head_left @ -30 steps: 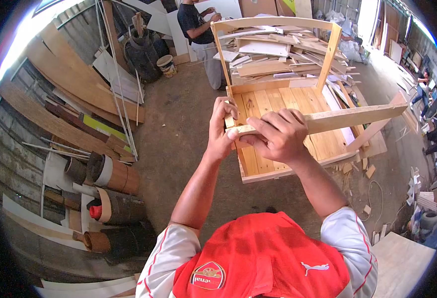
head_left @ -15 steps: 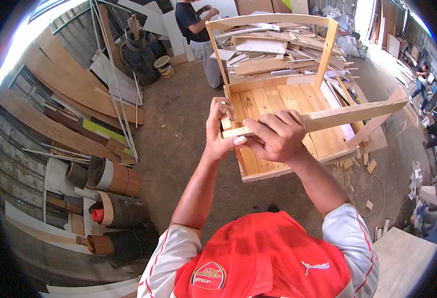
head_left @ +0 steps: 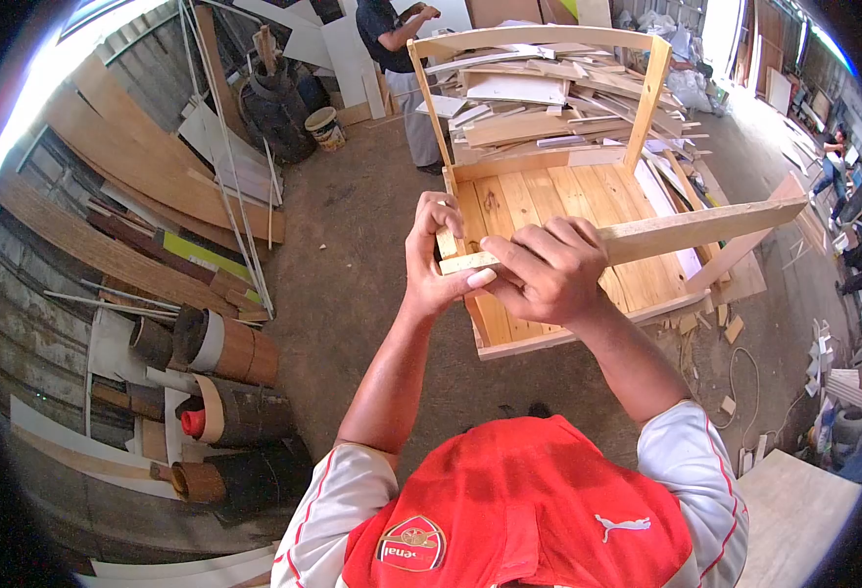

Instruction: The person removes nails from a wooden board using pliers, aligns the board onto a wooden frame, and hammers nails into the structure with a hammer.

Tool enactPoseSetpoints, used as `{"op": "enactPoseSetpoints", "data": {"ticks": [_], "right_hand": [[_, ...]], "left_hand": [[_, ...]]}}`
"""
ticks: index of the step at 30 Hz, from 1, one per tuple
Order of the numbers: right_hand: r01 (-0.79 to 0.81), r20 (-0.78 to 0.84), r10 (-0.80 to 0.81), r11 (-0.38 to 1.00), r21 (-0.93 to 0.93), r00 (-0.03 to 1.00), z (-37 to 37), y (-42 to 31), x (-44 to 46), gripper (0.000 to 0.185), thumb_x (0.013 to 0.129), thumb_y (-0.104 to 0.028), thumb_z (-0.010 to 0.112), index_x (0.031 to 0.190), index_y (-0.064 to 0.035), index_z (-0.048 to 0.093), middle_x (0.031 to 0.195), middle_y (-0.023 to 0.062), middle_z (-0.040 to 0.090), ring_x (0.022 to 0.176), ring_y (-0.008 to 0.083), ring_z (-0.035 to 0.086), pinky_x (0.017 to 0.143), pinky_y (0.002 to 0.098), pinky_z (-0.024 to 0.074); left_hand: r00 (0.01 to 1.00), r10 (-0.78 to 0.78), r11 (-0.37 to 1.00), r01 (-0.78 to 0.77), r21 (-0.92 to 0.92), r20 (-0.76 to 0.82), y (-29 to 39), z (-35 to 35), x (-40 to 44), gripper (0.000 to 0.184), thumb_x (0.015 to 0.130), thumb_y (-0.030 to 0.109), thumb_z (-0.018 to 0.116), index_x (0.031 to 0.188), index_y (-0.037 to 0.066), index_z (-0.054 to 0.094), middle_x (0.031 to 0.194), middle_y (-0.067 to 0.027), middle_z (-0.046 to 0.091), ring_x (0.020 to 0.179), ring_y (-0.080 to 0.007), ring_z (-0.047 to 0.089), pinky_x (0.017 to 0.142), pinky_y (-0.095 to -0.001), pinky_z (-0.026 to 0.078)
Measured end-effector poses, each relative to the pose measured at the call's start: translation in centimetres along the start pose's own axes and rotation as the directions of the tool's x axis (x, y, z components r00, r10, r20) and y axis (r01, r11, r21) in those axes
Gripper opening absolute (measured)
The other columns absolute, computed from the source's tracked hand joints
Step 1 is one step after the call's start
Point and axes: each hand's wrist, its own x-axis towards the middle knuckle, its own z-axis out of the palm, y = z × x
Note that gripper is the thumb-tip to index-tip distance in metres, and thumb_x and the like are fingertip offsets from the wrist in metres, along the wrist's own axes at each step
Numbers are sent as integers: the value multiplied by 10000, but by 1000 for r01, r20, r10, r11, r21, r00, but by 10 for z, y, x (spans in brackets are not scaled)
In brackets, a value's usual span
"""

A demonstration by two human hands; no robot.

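Note:
A long light wooden board (head_left: pixel 705 227) runs from my hands out to the right, over the wooden frame. My right hand (head_left: pixel 551 267) is closed round it near its left end. At that end, my left hand (head_left: pixel 434 257) grips the frame's left front post (head_left: pixel 446 243), with its thumb stretched along under the board. Below and beyond lies the wooden frame (head_left: pixel 524 346), with a slatted plank base (head_left: pixel 519 201) and a tall curved back rail (head_left: pixel 539 41). How the board's left end meets the post is partly hidden by my fingers.
Scrap wood (head_left: pixel 509 127) is heaped behind the frame, beside a standing person (head_left: pixel 402 78). Rolls of sheet (head_left: pixel 240 345) and leaning boards (head_left: pixel 127 147) line the left. Offcuts (head_left: pixel 735 328) and a cord (head_left: pixel 756 382) lie right; a pale panel (head_left: pixel 793 519) is lower right.
The board's left end has dropped slightly against the post, and my left thumb has slid right along it. The other person has shifted a little. Both hands keep their grips.

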Motion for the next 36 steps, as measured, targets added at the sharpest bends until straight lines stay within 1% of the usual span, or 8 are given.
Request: {"op": "enactPoseSetpoints", "data": {"ticks": [2, 5, 8, 14, 17, 32, 35, 36], "right_hand": [[0, 2, 0, 1000, -2, 1000, -1, -1, 1, 304, 790, -512, 735, 926, -240, 726, 713, -56, 546, 655, 162, 555, 646, 353, 389], [7, 6, -7, 1000, 27, 1000, -5, -1, 6, 258, 724, -349, 784, 936, -201, 768, 699, -61, 593, 616, 160, 556, 616, 333, 400], [15, 1, -15, 1000, 21, 1000, -3, 1, 5, 265, 719, -346, 787, 942, -205, 769, 695, -64, 589, 615, 159, 553, 619, 329, 395], [12, -14, -12, 1000, 4, 1000, -1, 0, 2, 280, 729, -398, 794, 944, -220, 769, 690, -71, 577, 605, 150, 537, 608, 325, 385], [16, -8, -16, 1000, -3, 1000, -1, 1, 2, 294, 737, -441, 793, 938, -228, 768, 688, -73, 568, 603, 147, 533, 601, 321, 381], [5, -34, -5, 1000, 8, 999, -3, 4, 2, 341, 734, -509, 797, 923, -228, 760, 672, -72, 544, 603, 139, 533, 605, 319, 384], [-15, -20, 15, 1000, -12, 1000, 1, 3, 0, 402, 791, -623, 720, 902, -237, 732, 685, -60, 535, 625, 150, 531, 628, 338, 376], [-19, -25, 19, 1000, -10, 999, 1, 2, 0, 416, 791, -631, 716, 908, -232, 730, 688, -59, 538, 627, 153, 533, 629, 340, 376]], "left_hand": [[1000, 6, 1000, -6, -3, 2, -2, -1, 0, 640, 599, 514, 880, 886, 99, 486, 1001, -53, 411, 962, -184, 419, 871, -318, 364], [1000, -23, 1000, 23, -11, -6, 1, 0, 0, 615, 618, 492, 872, 886, 97, 485, 998, -54, 411, 954, -181, 420, 864, -315, 368], [999, -46, 999, 46, -18, 17, 5, -1, 2, 585, 636, 467, 862, 876, 93, 481, 993, -57, 414, 940, -177, 422, 846, -306, 371], [999, -12, 999, 10, 52, 30, 5, -4, 3, 555, 653, 457, 852, 839, 92, 478, 955, -59, 422, 897, -179, 422, 787, -310, 368], [1000, 2, 999, -2, 33, 12, 6, -1, 3, 540, 663, 457, 848, 820, 91, 484, 934, -58, 426, 882, -180, 421, 765, -318, 361], [999, 26, 999, -27, 40, 35, 3, 1, 7, 516, 674, 454, 829, 792, 82, 492, 895, -48, 427, 862, -177, 417, 752, -331, 356], [997, -43, 996, 37, 79, 63, 9, -2, 5, 560, 727, 556, 766, 828, 61, 526, 974, -84, 461, 938, -202, 459, 810, -353, 393], [998, -1, 998, -3, 63, 60, 10, -1, 5, 578, 770, 599, 709, 848, 51, 544, 1018, -100, 466, 978, -211, 466, 840, -362, 400]]}}
